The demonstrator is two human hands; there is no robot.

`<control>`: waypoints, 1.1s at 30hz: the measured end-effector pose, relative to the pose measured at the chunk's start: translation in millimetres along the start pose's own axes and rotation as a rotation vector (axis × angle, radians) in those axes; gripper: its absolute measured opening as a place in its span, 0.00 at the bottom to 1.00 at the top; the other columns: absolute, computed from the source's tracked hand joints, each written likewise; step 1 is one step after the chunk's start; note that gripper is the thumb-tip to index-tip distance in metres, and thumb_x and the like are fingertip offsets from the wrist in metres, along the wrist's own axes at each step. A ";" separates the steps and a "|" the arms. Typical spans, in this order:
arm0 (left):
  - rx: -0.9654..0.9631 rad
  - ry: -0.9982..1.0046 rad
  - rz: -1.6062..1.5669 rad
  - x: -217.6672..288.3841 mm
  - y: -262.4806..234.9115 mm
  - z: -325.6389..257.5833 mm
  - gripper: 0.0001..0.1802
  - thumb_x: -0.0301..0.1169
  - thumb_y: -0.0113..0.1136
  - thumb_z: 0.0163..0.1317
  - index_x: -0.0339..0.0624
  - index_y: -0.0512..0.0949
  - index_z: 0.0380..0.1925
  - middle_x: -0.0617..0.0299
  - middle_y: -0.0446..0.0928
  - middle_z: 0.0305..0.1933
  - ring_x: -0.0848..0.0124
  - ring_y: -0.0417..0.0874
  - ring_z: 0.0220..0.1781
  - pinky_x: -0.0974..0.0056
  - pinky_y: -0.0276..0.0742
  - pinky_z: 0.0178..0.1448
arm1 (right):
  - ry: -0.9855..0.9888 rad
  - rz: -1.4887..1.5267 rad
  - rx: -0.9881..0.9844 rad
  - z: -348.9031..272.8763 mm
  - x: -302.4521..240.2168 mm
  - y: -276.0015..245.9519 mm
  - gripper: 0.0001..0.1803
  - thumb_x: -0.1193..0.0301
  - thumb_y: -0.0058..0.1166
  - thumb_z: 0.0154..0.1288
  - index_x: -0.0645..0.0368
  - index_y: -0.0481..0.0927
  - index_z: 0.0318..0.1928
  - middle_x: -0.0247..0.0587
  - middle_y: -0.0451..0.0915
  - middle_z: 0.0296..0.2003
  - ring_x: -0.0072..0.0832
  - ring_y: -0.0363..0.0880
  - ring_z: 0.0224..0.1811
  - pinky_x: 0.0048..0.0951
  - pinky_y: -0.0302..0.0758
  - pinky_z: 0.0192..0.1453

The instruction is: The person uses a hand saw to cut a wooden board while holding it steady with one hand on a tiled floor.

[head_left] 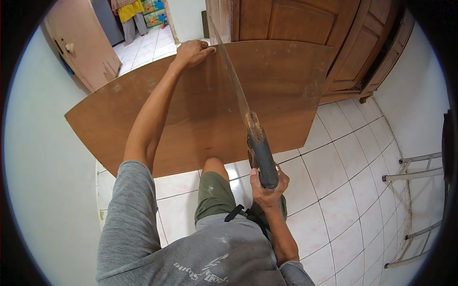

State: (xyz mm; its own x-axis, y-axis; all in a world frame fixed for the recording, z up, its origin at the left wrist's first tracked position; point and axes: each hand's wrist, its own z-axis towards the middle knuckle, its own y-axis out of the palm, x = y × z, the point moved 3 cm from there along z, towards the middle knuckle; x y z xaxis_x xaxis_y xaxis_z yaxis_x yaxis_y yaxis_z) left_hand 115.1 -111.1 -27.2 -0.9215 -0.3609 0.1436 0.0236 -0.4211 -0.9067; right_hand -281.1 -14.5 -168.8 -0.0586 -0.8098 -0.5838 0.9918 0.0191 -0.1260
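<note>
A large brown wooden board (pixel 200 109) stands in front of me, its far edge raised and curved by the lens. My left hand (pixel 192 53) is closed over that far edge, fingers bent round it. In my right hand (pixel 269 190) is a handsaw (pixel 238 90), gripped by its dark, worn handle. The saw's long blade points away from me, its tip end reaching the board's far edge just right of my left hand. Whether the teeth touch the wood I cannot tell. My knee (pixel 214 167) is close to the board's near side.
A wooden cabinet (pixel 300 21) with panelled doors stands behind the board. At the far left, an open door (pixel 78 43) leads to a room where a person (pixel 131 19) stands. A metal ladder-like frame (pixel 415 176) leans at the right wall. White tiles (pixel 334 190) cover the floor.
</note>
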 end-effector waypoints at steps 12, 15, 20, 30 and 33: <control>-0.042 -0.087 0.036 -5.0 0.3 0.7 0.27 0.59 0.43 0.64 0.55 0.83 0.45 0.52 0.83 0.38 0.51 0.82 0.45 0.51 0.75 0.50 | 0.201 0.150 -0.168 0.2 12.7 16.4 0.09 0.77 0.64 0.48 0.62 0.76 0.28 0.38 0.74 0.19 0.29 0.73 0.16 0.28 0.68 0.21; 0.051 -0.074 0.065 -8.9 4.7 2.1 0.28 0.61 0.45 0.62 0.54 0.85 0.35 0.52 0.82 0.31 0.51 0.82 0.41 0.50 0.76 0.45 | 0.379 0.149 -0.258 -7.9 20.8 18.4 0.10 0.70 0.66 0.50 0.59 0.77 0.29 0.35 0.78 0.23 0.34 0.75 0.26 0.34 0.68 0.38; 0.048 -0.131 0.076 -5.7 4.4 3.9 0.29 0.62 0.45 0.61 0.54 0.85 0.33 0.50 0.82 0.29 0.50 0.82 0.40 0.50 0.76 0.45 | 0.156 0.021 -0.080 -15.3 19.9 19.8 0.10 0.70 0.65 0.50 0.60 0.78 0.31 0.38 0.78 0.26 0.35 0.75 0.26 0.35 0.67 0.37; 0.115 -0.093 0.020 -3.8 3.6 0.4 0.29 0.61 0.46 0.61 0.52 0.85 0.33 0.50 0.82 0.29 0.49 0.82 0.39 0.49 0.75 0.45 | -0.088 -0.077 -0.025 -14.0 25.6 26.7 0.18 0.72 0.65 0.48 0.61 0.71 0.38 0.41 0.79 0.28 0.38 0.77 0.25 0.33 0.70 0.34; 0.148 -0.090 0.010 -6.0 4.2 0.3 0.29 0.61 0.47 0.60 0.52 0.86 0.34 0.50 0.82 0.29 0.49 0.82 0.40 0.49 0.76 0.45 | 0.208 0.019 -0.213 -6.8 23.0 26.3 0.11 0.70 0.64 0.49 0.61 0.78 0.31 0.40 0.79 0.26 0.39 0.77 0.25 0.36 0.70 0.35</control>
State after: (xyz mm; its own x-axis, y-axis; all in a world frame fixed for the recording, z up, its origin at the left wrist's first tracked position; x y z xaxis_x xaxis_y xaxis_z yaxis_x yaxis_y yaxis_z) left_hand 120.9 -111.0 -31.7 -0.8828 -0.4355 0.1758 0.0955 -0.5330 -0.8407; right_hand -257.1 -28.7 -190.9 -0.0836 -0.6709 -0.7368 0.9483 0.1736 -0.2657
